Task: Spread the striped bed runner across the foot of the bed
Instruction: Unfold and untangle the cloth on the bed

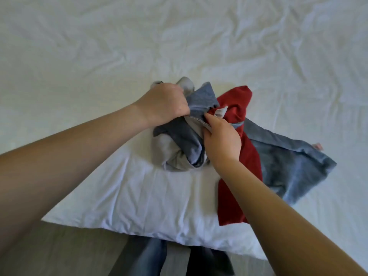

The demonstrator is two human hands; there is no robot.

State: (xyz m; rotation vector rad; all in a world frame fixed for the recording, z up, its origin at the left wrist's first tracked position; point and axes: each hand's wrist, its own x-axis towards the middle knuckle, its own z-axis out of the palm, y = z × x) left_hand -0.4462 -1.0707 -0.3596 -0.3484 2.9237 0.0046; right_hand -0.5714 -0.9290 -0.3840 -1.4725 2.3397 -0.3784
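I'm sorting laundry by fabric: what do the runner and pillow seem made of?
The runner looks like soft, matte, slightly fuzzy cloth, perhaps velour or chenille: its blue band shows a mottled nap and it bunches limply. The pillow has a smooth matte white cover, probably woven cotton: fine crisp creases.

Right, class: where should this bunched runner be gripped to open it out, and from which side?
Probably the stitched hem showing atop the runner, from above, at two spaced spots. The rest is wadded on the pillow; only a free edge would draw it flat.
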